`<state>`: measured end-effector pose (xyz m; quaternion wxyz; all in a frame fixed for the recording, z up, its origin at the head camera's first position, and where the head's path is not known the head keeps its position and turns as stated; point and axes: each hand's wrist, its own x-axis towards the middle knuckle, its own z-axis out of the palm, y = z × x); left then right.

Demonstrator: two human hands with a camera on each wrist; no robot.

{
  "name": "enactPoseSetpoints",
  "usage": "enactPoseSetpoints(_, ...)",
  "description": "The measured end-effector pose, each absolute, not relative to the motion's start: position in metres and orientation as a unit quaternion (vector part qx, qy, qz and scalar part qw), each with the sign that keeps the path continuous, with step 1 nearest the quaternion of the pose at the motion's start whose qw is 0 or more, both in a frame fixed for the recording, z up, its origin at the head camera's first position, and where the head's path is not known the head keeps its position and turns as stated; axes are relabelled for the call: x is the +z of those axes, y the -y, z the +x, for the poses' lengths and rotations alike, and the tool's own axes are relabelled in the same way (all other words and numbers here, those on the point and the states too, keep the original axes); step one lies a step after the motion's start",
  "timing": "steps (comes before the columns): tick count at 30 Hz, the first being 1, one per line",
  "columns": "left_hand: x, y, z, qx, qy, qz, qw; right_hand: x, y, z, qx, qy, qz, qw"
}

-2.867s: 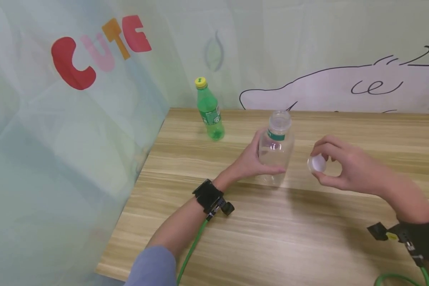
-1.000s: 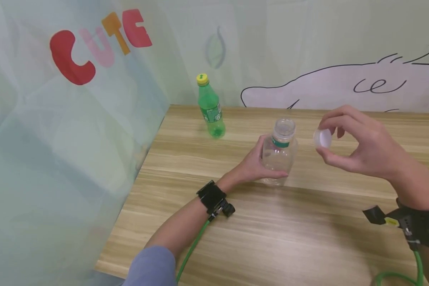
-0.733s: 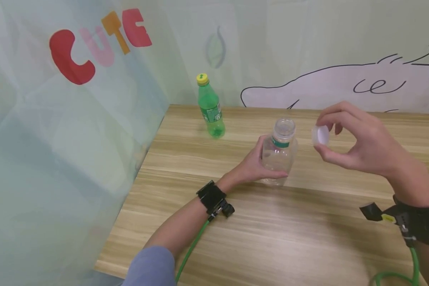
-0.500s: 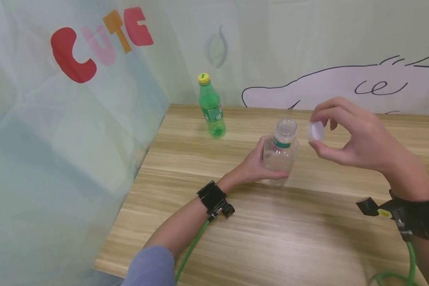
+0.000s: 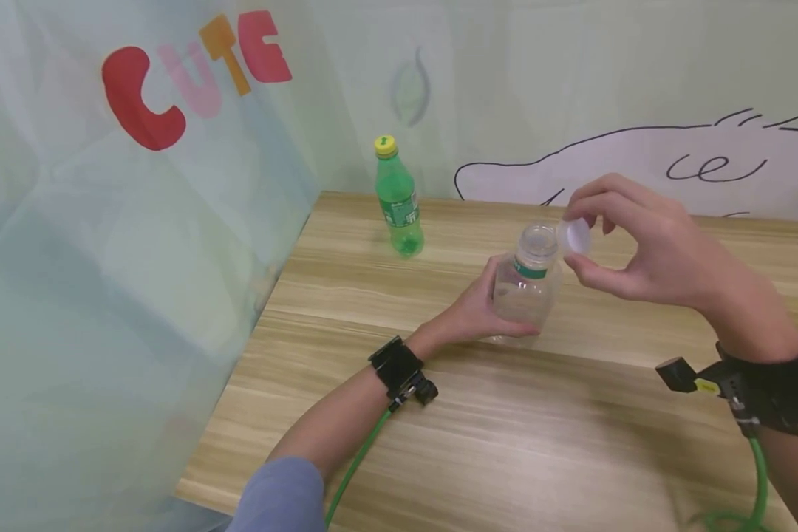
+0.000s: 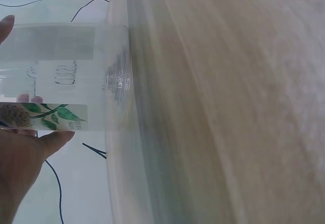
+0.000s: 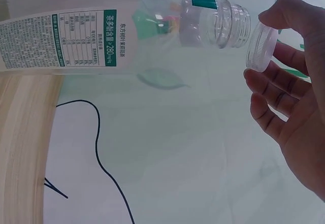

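Observation:
A clear plastic bottle with a green neck band stands upright on the wooden table, its mouth uncovered. My left hand grips it from the left, fingers behind and thumb in front. In the left wrist view a label with leaves shows on the bottle. My right hand pinches a translucent white bottle cap between thumb and fingers. The cap is tilted, just right of the bottle's mouth. In the right wrist view the cap is close to the threaded neck; whether they touch I cannot tell.
A green bottle with a yellow cap stands at the back left of the table. Printed cloth walls rise behind and to the left. Green cables run from both wrist cameras.
My right hand first rose, then came left with the cap, closer to the bottle's mouth. The left hand keeps its grip; the bottle has tilted slightly less away in view, nearly unmoved lately.

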<state>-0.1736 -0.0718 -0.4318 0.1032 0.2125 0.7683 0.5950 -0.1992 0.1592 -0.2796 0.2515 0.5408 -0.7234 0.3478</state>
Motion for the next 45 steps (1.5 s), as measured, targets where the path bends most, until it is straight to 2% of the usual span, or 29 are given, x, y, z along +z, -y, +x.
enactPoseSetpoints(24,-0.433,0.072,-0.172,0.601,-0.764,0.214,0.096,-0.277,-0.151,-0.210,0.338,0.718,0.566,0.225)
enactPoseSetpoints(45,-0.434,0.072,-0.172,0.601,-0.764,0.213,0.100,-0.277,-0.142,-0.216,0.362,0.679,0.614,0.176)
